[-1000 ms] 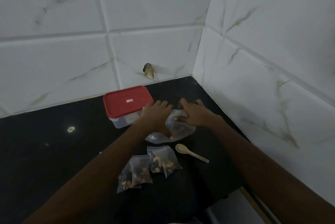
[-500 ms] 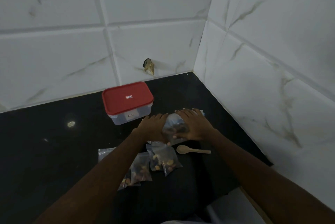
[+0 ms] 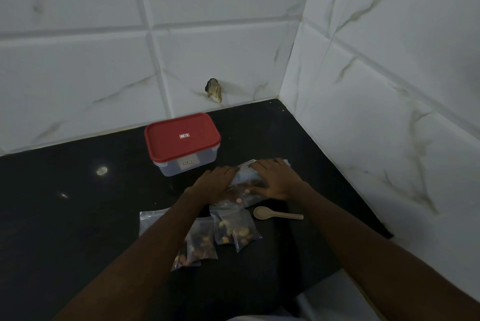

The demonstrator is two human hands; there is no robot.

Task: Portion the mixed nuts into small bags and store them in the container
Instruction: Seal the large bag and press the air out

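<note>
left hand (image 3: 214, 183), right hand (image 3: 275, 179) pressing one nut bag (image 3: 244, 173), one container (image 3: 168, 145), one spoon (image 3: 275, 214)

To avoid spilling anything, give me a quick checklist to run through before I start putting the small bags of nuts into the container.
1. Is the container open: not ok, the red lid is on it.
2. Are the hands free: not ok, the left hand and right hand both rest on the big bag.
3. Is the big bag sealed: cannot tell, the hands cover it.
4. Are the small bags filled: ok for the two showing nuts; cannot tell for one partly behind the left arm.
5. Is the spoon out of the way: ok, it lies on the counter beside the small bags.
</note>
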